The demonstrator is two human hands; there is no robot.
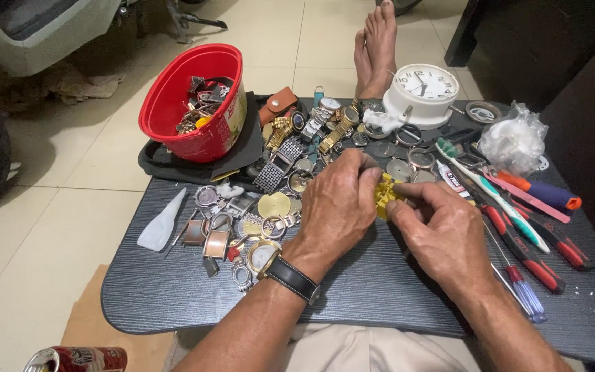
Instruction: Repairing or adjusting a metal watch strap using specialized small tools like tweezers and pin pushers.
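My left hand (335, 207) and my right hand (442, 227) meet over the middle of a dark grey table (380, 289), both pinching a small yellow toothed plastic piece (385, 195). The fingertips of each hand close on it from either side. A black-strapped watch (297, 279) sits on my left wrist. Just left of the hands lies a scatter of watch cases, dials and metal bracelets (270, 200).
A red bucket (197, 103) of parts tilts at the back left. A white alarm clock (421, 93) stands at the back, crumpled plastic (514, 138) to its right. Screwdrivers, pliers and a toothbrush (511, 207) lie at the right. A white squeeze bottle (162, 224) lies left. Bare feet (377, 45) rest beyond.
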